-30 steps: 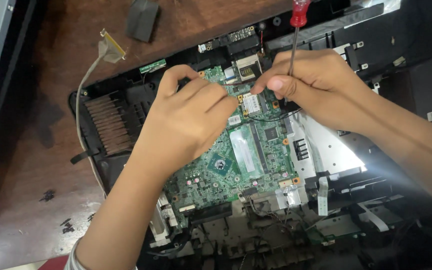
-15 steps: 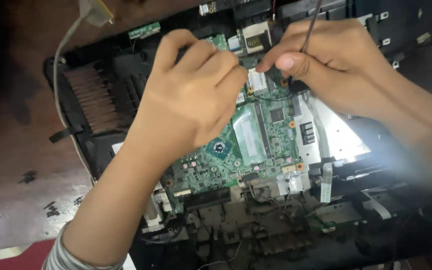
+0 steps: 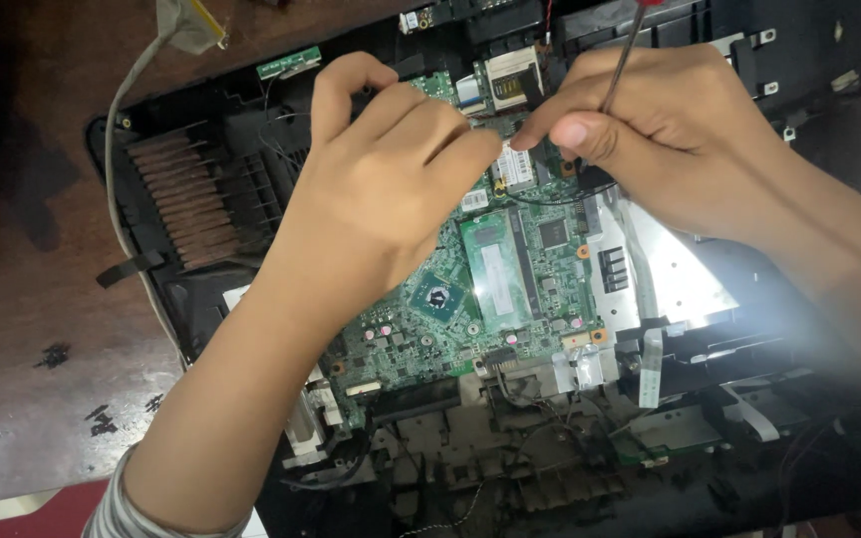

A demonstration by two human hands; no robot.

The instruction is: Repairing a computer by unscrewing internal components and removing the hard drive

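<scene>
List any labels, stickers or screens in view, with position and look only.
Sticker: small white rectangle on the card at the board's top, between the left hand and right hand.
Sticker: tiny white rectangle just below the left hand's fingertips.
Module label: pale strip on the green memory module mid-board.
No screens or packages.

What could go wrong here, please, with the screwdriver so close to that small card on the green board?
The screwdriver in the right hand points down beside the small card; a slip might scratch the green board or its parts. A thin black wire runs right under the fingers and might get snagged or pulled. The left hand presses on the board near the bare chip, so it might smudge or strain it.
</scene>
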